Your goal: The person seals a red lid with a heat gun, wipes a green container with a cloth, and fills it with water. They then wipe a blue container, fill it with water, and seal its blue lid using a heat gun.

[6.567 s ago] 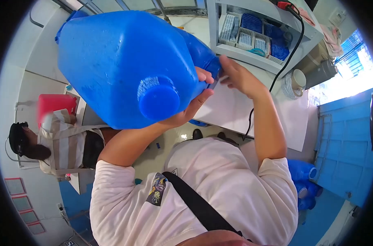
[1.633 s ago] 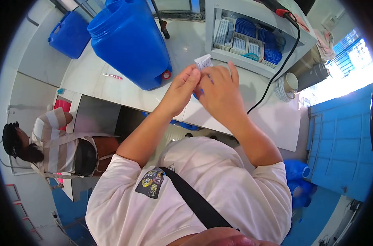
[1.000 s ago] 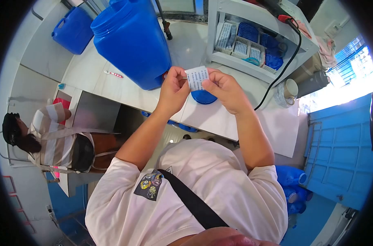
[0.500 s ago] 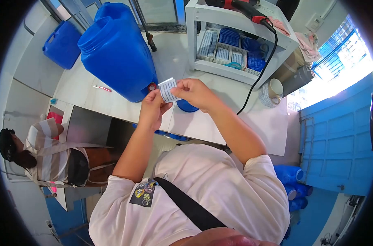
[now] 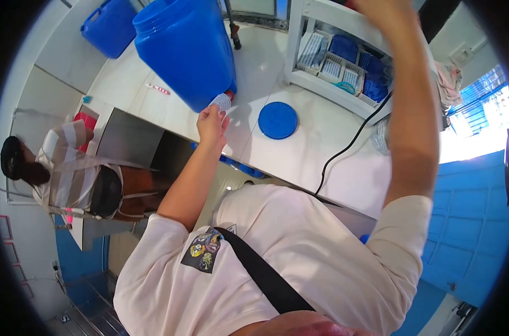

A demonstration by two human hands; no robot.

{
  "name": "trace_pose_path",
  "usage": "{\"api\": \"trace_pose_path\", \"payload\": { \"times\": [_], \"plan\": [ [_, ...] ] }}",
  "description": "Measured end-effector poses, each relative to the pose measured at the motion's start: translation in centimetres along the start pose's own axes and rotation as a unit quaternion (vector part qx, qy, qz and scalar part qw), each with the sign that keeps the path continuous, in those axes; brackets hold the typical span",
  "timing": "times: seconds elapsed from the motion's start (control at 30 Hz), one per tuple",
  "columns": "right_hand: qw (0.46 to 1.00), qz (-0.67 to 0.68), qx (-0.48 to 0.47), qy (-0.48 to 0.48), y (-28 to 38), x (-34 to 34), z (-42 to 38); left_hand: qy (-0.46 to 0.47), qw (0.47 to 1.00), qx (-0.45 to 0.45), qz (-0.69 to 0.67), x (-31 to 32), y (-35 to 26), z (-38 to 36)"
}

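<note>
My left hand (image 5: 210, 127) pinches a small white printed label sheet (image 5: 221, 101) beside the red spout (image 5: 230, 95) of a big blue plastic jug (image 5: 186, 53). The jug stands on the white counter with its wide neck uncapped. Up at the top edge, my right hand (image 5: 384, 12) is over the white shelf unit (image 5: 344, 94), smeared by motion with its fingers partly out of view. Something red and dark shows right beside those fingers. A round blue lid (image 5: 278, 120) lies flat on the counter between the jug and the shelf unit.
Baskets (image 5: 344, 73) in the shelf hold printed labels and blue items. A black cord (image 5: 344, 151) runs over the counter (image 5: 299, 168). A pink-and-white toothbrush-like item (image 5: 158, 89) and another blue jug (image 5: 110, 31) are to the left. A person (image 5: 69, 162) is at the far left.
My right hand has let go of the label sheet and swung up right to the shelf top. My left hand keeps the sheet by the spout. The view has shifted, and the blue lid now shows fully.
</note>
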State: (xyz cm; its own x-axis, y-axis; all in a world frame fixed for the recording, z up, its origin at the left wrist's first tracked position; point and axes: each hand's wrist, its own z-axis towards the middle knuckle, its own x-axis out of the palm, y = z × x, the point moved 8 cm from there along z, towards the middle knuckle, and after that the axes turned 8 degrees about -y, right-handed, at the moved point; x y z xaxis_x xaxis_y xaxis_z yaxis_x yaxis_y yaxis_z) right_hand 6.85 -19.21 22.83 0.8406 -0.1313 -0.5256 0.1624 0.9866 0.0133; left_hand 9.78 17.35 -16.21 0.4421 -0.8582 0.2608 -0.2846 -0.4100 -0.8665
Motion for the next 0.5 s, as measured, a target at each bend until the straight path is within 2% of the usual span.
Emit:
{"api": "trace_pose_path", "payload": {
  "times": [0.03, 0.07, 0.1, 0.17, 0.23, 0.3, 0.43, 0.5],
  "plan": [
    [0.981, -0.015, 0.084, 0.173, -1.8, 1.0, 1.6, -0.025, 1.000, 0.009, 0.000, -0.2, 0.7, 0.8],
    [0.926, -0.033, 0.164, 0.338, -3.4, 1.7, 1.6, -0.048, 0.999, 0.019, 0.000, -0.2, 1.4, 1.6],
    [0.925, -0.030, 0.161, 0.342, -3.7, 2.6, 1.0, -0.054, 0.998, 0.017, 0.001, 0.0, 2.4, 2.5],
    [0.887, 0.104, 0.290, 0.344, -5.3, 4.9, -0.8, -0.075, 0.995, 0.036, -0.049, 0.6, 3.4, 3.8],
    [0.873, 0.066, 0.293, 0.384, -6.4, 6.9, -0.3, -0.107, 0.993, 0.028, -0.051, 1.1, 3.9, 3.9],
    [0.876, 0.044, 0.250, 0.411, -7.2, 7.9, -0.2, -0.111, 0.990, -0.016, -0.088, 1.7, 4.5, 3.3],
    [0.889, 0.110, 0.254, 0.364, -7.9, 6.6, -0.5, -0.107, 0.992, -0.006, -0.073, 1.8, 5.1, 4.0],
    [0.887, 0.099, 0.300, 0.336, -7.3, 3.8, -0.6, -0.157, 0.973, 0.167, 0.027, 1.4, 3.8, 4.9]
  ]
}}
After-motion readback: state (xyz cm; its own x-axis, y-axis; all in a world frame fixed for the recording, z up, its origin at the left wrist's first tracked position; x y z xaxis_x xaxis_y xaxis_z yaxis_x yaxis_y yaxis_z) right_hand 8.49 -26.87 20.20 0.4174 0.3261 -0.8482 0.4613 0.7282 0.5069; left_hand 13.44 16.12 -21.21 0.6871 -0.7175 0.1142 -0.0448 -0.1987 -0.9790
